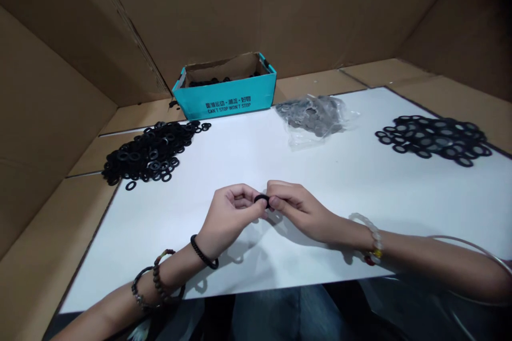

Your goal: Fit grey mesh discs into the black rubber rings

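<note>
A small black ring (262,198) is pinched between both hands above the near middle of the white board. My left hand (234,210) grips its left side with thumb and fingers closed. From the right, my right hand (298,208) pinches the ring's other edge, and its fingertips partly cover it. Whether a grey disc sits inside the ring I cannot tell. To the left lies a heap of loose black rings (160,149). On the right, several black rings with grey centres (436,138) are spread in a flat cluster.
Behind the hands, a clear plastic bag (316,117) holds grey discs. A turquoise box (230,98) with black pieces inside stands at the back edge of the white board (240,160). Cardboard walls (280,10) enclose the back and sides.
</note>
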{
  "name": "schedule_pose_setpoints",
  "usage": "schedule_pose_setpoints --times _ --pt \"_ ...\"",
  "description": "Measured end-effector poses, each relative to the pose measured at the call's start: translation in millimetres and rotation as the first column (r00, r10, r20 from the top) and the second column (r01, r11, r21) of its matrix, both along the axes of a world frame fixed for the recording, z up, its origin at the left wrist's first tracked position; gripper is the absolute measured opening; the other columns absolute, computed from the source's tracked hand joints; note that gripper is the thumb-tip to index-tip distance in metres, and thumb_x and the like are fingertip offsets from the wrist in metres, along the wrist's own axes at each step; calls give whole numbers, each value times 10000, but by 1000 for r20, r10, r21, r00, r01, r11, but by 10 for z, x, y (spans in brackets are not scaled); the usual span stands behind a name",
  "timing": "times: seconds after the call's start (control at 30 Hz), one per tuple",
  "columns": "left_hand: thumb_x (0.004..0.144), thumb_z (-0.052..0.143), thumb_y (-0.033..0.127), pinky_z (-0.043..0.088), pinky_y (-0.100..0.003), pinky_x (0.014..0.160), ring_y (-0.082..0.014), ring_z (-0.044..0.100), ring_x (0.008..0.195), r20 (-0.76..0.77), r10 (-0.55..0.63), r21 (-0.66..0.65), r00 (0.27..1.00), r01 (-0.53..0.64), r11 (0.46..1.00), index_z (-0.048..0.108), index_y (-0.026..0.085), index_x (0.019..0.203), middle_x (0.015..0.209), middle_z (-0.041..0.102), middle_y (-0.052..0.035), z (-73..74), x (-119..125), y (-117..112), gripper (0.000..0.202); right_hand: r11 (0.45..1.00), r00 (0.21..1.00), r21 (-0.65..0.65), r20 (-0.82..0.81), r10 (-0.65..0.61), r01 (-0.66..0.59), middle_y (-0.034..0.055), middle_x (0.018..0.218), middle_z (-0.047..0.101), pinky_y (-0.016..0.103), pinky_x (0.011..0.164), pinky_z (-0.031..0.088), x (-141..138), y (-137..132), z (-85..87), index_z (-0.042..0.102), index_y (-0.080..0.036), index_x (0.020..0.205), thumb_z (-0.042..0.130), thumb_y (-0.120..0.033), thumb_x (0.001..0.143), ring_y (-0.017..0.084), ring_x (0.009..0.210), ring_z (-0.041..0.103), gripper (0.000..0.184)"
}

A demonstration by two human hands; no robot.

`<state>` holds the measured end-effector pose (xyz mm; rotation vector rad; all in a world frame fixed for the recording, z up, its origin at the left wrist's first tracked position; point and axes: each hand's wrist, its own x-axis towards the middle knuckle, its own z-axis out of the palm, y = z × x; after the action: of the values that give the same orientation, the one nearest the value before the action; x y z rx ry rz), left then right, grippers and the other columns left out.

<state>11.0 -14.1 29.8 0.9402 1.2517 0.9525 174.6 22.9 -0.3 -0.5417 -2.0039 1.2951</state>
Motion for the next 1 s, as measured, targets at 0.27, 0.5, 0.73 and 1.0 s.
schedule_pose_setpoints --times 0.27,0.5,0.73,1.0 --pt "631 742 270 437 -194 572 -97 591 564 63 -76 -50 995 79 996 625 111 680 588 654 -26 -88 -64 44 203 997 987 73 159 -37 25 -8 664 487 230 605 357 2 33 0 492 -162 691 376 -274 935 96 627 453 292" --pt "671 730 283 463 -239 671 -105 584 605 151 -87 -78 985 99 992 664 109 748 635 643 -24 -136 -108 74 202 934 977 358 191 -91 17 103 1066 508 356 846 414 74 84 84 460 -186 1178 468 -226 879 198 995 459 301" --pt "717 682 325 467 -249 690 -130 615 657 190 -82 -86 978 100 991 643 120 742 667 654 -37 -101 -114 70 210 896 985 433 87 -148 96 91 1002 482 360 844 430 82 116 87 510 -181 1069 486 -180 862 194 978 456 209" --pt "702 680 252 463 -251 682 -119 599 624 218 -50 -73 975 67 995 638 122 822 667 666 -37 -72 -103 71 183 952 983 281 92 -156 124 56 960 471 312 781 413 67 127 45 443 -194 962 549 -142 801 166 893 446 200"
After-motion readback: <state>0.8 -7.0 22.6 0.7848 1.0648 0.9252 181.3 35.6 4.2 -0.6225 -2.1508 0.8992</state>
